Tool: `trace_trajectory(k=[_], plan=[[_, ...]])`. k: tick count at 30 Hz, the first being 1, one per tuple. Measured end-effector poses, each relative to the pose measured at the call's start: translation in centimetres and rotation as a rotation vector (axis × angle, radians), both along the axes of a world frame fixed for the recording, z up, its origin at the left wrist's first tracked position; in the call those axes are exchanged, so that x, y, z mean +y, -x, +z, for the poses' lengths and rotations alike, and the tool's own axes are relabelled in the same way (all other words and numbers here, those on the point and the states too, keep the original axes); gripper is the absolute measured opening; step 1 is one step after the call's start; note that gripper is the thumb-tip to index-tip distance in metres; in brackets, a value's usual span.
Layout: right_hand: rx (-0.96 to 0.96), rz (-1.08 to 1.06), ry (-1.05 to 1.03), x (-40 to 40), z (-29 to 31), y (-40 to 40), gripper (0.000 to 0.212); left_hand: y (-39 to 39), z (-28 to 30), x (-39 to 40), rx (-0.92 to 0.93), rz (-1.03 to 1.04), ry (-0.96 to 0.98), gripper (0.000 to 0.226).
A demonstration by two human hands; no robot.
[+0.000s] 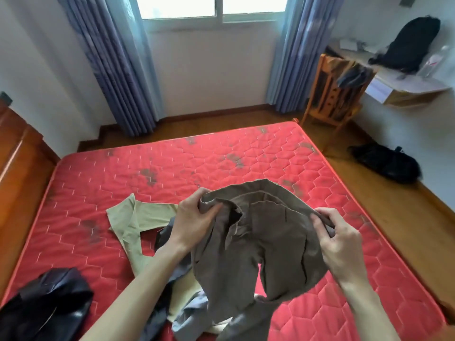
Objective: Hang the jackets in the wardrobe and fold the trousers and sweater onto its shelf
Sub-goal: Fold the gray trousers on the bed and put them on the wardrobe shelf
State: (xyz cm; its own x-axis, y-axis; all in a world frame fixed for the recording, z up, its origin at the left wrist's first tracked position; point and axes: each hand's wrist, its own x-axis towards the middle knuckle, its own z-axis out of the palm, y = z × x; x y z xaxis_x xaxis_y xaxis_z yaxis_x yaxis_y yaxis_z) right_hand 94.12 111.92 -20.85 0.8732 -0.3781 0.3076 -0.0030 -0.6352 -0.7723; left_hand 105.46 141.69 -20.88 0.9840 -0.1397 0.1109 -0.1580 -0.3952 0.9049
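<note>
A pair of grey-brown trousers (258, 239) is held up over the near part of the red mattress (221, 163). The waistband is pinched at its left end by the left hand (194, 217), and at its right end by the right hand (337, 244). Both hands are shut tight on the cloth. The legs hang down and their ends are lost in a heap of other clothes near the bottom of the view.

That heap could cause trouble. A pale yellow garment (133, 225) and a blue-grey garment (189, 313) lie under the hanging legs. If the trousers are lifted fast, these could be dragged along or pulled off the mattress.

The waistband is bunched and twisted between the hands. If it is not pulled flat first, the fold may come out crooked and lumpy.

Only the edges are held by the fingertips, so the cloth could slip out if it is shaken hard.

A shiny black jacket (46, 306) lies at the near left edge and could be knocked down if things are pushed that way.

The wardrobe is not seen here.
</note>
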Motion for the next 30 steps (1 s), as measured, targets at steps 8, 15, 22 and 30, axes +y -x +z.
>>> trace_trajectory(k=[8,15,22,30], plan=[[-0.158,-0.005,0.066,-7.3,11.4,-2.5,0.023,-1.3,12.9,-3.3,-0.243,-0.055,-0.063,0.015],[-0.155,0.175,0.175,-17.9,19.4,-8.3,0.016,-3.3,20.4,-9.9,-0.207,-0.035,-0.004,0.021],[-0.052,0.383,0.17,-26.2,26.9,-14.3,0.02,-5.9,25.7,-13.8,-0.063,0.014,0.139,0.033],[-0.116,0.347,-0.115,-24.4,26.3,-13.6,0.023,-6.1,25.6,-18.4,-0.087,0.384,0.282,0.019]])
